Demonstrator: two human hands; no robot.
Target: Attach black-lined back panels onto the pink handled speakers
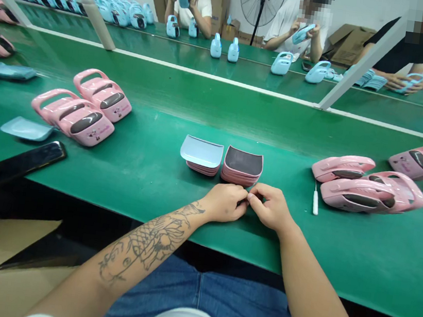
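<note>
A long green-topped table (143,206) fills the room's foreground, with pink plastic cases (92,119) off to the left. At lower centre, the left hand (224,203) and right hand (269,208) meet in a pressed-together grip, pinching something hidden, just before a stack of pink shells (241,175), which looks light, stiff and smooth, best held by its edges.

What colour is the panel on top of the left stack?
The panel is pale blue; the head view shows it best.
</note>
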